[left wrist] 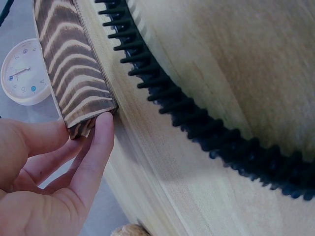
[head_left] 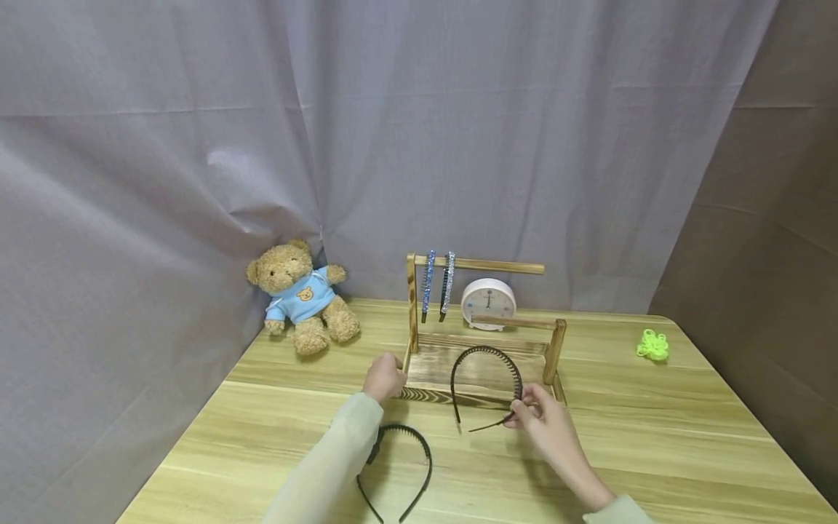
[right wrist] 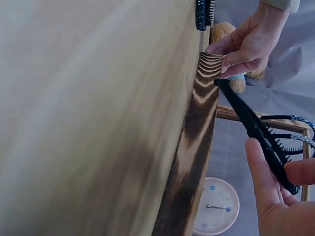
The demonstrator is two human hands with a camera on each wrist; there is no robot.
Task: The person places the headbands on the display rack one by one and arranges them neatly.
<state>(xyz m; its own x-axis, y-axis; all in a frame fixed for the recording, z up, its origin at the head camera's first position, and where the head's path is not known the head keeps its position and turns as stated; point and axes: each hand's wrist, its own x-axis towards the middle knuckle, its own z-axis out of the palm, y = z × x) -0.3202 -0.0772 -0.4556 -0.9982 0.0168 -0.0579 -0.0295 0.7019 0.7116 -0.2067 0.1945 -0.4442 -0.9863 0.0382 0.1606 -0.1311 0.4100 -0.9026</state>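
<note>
My left hand (head_left: 385, 377) grips the front left corner of a wooden two-bar rack (head_left: 412, 298); the left wrist view shows thumb and fingers on the dark-grained end of its base (left wrist: 74, 69). Between thumb and fingers, my right hand (head_left: 546, 422) pinches one side of a black toothed headband (head_left: 487, 348), held up before the rack with its ends downward. Two glittery headbands, one blue (head_left: 428, 287) and one silvery blue (head_left: 448, 285), hang from the taller bar. A second black toothed headband (head_left: 430, 466) lies on the table near my left forearm.
Behind the rack stands a round white clock (head_left: 476, 300). A teddy bear (head_left: 304, 300) in a blue shirt sits at the back left. Toward the right edge of the wooden table (head_left: 655, 437) lies a bright green looped item (head_left: 653, 346). Grey curtains (head_left: 524, 145) hang behind.
</note>
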